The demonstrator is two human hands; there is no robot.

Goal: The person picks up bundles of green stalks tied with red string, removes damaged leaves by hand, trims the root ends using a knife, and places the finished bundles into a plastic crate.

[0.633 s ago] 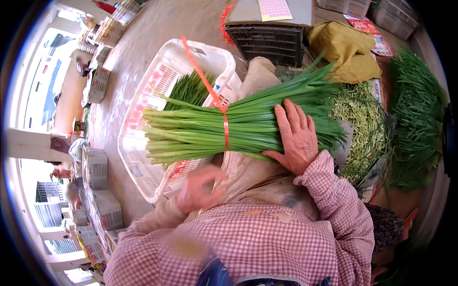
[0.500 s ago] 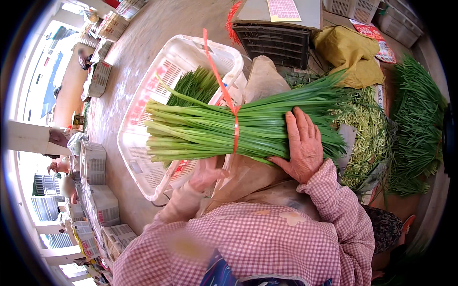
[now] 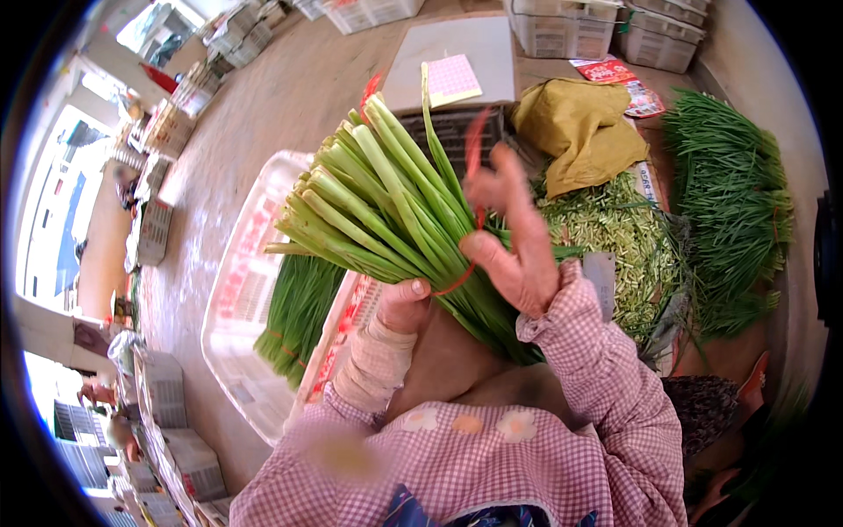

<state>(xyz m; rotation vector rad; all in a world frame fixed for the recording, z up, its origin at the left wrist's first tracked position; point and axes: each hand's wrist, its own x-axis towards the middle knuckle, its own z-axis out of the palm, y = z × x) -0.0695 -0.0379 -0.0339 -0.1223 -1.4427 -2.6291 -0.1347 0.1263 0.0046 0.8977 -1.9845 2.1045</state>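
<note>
A thick bunch of garlic chives [image 3: 386, 202] lies tilted in front of me, its pale cut ends pointing up and left. My left hand [image 3: 404, 306] grips it from below, with the thumb showing against the stalks and the other fingers hidden underneath. A red tie [image 3: 457, 279] goes round the bunch. My right hand [image 3: 518, 241] is at this tie, blurred by motion, its fingers curled around the loose end that sticks up. To the left, a white plastic crate [image 3: 255, 206] holds another tied bunch of chives [image 3: 299, 312].
A low grey-topped stand [image 3: 417, 66] with a pink printed sheet [image 3: 453, 79] is ahead. A yellow sack [image 3: 584, 123] lies right of it, beside a heap of green trimmings [image 3: 615, 255]. More chives [image 3: 729, 211] are piled at the far right. White crates [image 3: 566, 31] stand at the back.
The bunch has tipped, its cut ends rising and turning away from me. My right hand has gone from lying flat on the leaves to the red tie. My left thumb now shows.
</note>
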